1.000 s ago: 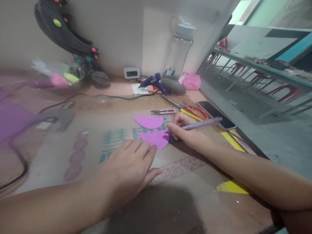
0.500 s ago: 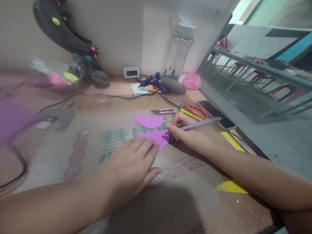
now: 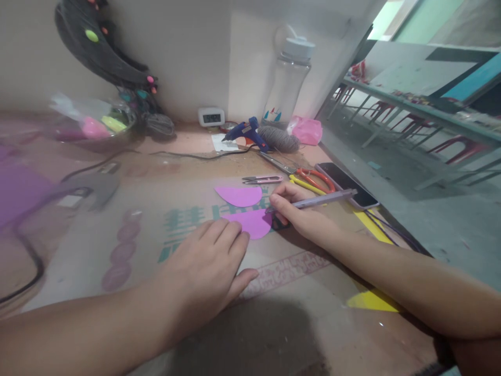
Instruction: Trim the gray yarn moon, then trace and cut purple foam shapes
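My left hand (image 3: 205,269) lies flat on the table, fingers together, their tips pressing the near edge of a pink half-round paper piece (image 3: 253,222). My right hand (image 3: 299,209) is closed around a lilac pen (image 3: 324,198), whose tip touches the right edge of that piece. A second pink half-round piece (image 3: 239,195) lies just beyond it, untouched.
Behind my right hand lie small snips (image 3: 262,179), orange-and-yellow scissors (image 3: 309,179) and a phone (image 3: 346,184). At the back stand a blue glue gun (image 3: 246,133), grey yarn (image 3: 278,139), a pink bag (image 3: 307,130), a water bottle (image 3: 289,78) and a small clock (image 3: 211,116). Cables run on the left.
My right hand has shifted the pen tip slightly along the pink piece's edge. My left hand has stayed pressed on the piece.
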{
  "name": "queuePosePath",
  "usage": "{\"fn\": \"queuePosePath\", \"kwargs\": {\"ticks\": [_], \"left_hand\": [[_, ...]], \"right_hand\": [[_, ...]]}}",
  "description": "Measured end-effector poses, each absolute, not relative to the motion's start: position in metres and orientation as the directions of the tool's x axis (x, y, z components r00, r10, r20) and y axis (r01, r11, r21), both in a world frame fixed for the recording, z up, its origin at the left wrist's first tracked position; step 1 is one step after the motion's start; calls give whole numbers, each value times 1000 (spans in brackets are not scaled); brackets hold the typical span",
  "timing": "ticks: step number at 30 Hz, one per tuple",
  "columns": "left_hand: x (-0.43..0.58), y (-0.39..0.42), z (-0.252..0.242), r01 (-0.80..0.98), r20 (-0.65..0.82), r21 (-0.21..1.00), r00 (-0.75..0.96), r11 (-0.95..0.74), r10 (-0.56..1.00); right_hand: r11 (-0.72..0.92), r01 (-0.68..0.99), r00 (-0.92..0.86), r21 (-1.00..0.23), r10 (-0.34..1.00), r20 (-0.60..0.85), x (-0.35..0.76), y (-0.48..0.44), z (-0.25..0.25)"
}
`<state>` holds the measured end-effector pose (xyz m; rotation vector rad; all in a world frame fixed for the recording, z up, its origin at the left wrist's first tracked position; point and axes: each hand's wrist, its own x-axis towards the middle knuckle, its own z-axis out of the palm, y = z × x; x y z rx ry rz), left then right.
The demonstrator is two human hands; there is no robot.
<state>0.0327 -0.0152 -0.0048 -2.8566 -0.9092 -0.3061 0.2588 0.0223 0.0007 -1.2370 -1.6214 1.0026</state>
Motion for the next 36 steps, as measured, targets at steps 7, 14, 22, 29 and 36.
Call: {"fn": "queuePosePath", "kwargs": {"ticks": [7, 14, 22, 29, 36], "left_hand": [[30, -15, -9, 576, 253, -57, 798, -815, 546], [32, -12, -5, 541, 221, 16, 818, -841, 531], [31, -11, -5, 545, 182, 57, 818, -836, 546], [31, -11, -3, 563, 149, 111, 806, -819, 573], [30, -11, -5, 561, 164, 92, 806, -823, 568]], "right_hand": [[212, 327, -150, -921, 974, 170, 260, 23, -1], [169, 359, -145, -918, 982, 124, 260, 20, 0], [250, 497, -148, -831, 968, 203, 260, 25, 1], [234, 507, -132, -829, 972, 194, 259, 23, 0], [174, 447, -148, -878, 982, 119, 259, 24, -1]]}}
